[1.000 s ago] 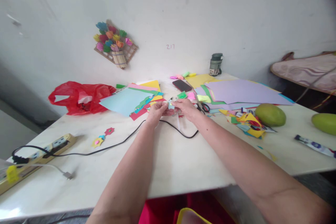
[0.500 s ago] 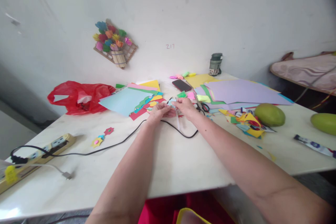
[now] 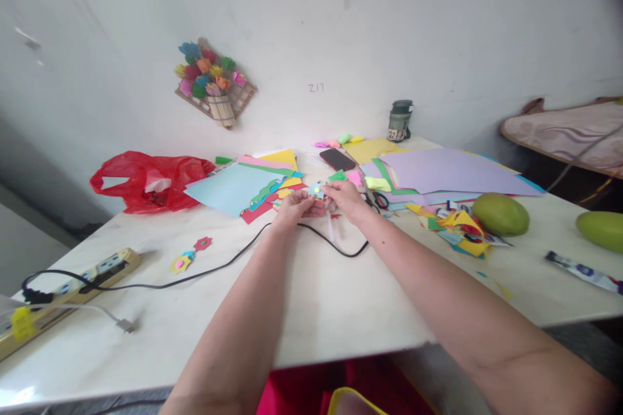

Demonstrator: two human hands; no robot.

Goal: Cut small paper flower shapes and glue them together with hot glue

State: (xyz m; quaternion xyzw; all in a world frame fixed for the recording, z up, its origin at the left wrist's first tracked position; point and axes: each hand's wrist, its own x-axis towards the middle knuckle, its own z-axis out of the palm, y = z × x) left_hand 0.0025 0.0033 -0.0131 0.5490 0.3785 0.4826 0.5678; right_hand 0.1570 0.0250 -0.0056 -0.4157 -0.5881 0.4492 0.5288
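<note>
Between my two hands is a small light-blue paper flower (image 3: 317,189) with a yellow centre. My left hand (image 3: 296,206) pinches its left edge, and my right hand (image 3: 344,198) grips it from the right. Below my right fingers a pale, see-through strip (image 3: 331,225) hangs or lies; I cannot tell what it is. Black-handled scissors (image 3: 378,199) lie just right of my right hand, partly hidden by it. Cut paper pieces in red, yellow and green (image 3: 263,198) lie left of my left hand.
A black cord (image 3: 228,260) crosses the table from a power strip (image 3: 104,266) and passes under my wrists. Finished-looking paper flowers (image 3: 181,263) lie at left. Paper scraps (image 3: 464,230), green mangoes (image 3: 500,213), a phone (image 3: 337,159) and a tumbler (image 3: 400,120) stand or lie around.
The light-blue flower has turned in my fingers, so its yellow centre now shows. My hands have hardly moved.
</note>
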